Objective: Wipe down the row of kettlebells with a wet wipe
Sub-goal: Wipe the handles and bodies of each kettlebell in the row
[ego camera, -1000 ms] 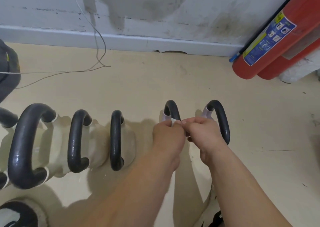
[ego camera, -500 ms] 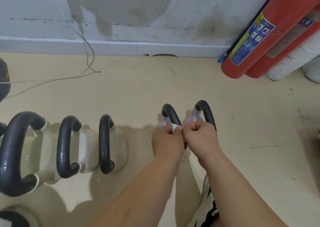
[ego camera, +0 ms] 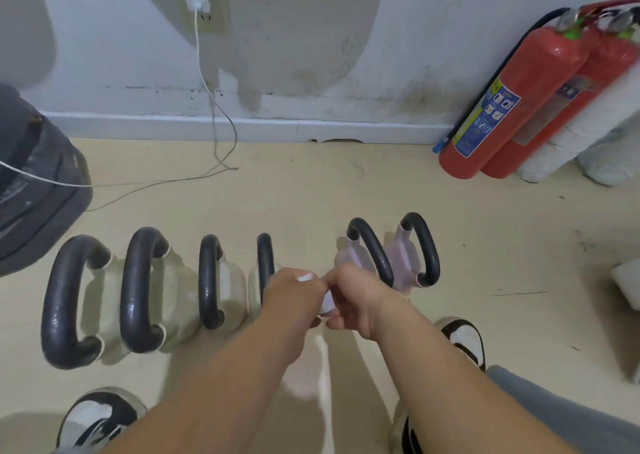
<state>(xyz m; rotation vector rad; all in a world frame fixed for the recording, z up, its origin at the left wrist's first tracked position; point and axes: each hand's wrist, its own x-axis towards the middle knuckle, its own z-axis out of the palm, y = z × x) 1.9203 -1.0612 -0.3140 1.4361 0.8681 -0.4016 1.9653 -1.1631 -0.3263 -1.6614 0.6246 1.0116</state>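
Observation:
A row of kettlebells stands on the beige floor, all with black handles. Several cream ones (ego camera: 145, 291) sit at the left, and two pale purple ones (ego camera: 398, 256) stand at the right. My left hand (ego camera: 294, 296) and my right hand (ego camera: 360, 298) meet in front of the gap between the cream and purple groups. Both pinch a small folded white wet wipe (ego camera: 325, 303), which shows only as slivers between my fingers. Neither hand touches a kettlebell. My left hand hides the lower part of the rightmost cream kettlebell (ego camera: 265, 266).
Two red fire extinguishers (ego camera: 519, 100) lean on the wall at the right. A charger cable (ego camera: 214, 107) runs from a wall socket (ego camera: 199, 5) across the floor to a dark bag (ego camera: 31, 183) at the left. My shoes (ego camera: 464, 339) stand near the row.
The view has tilted up and pulled back, showing more wall and more of the row. My hands have drawn back from the purple kettlebell handle toward me, still holding the wipe together.

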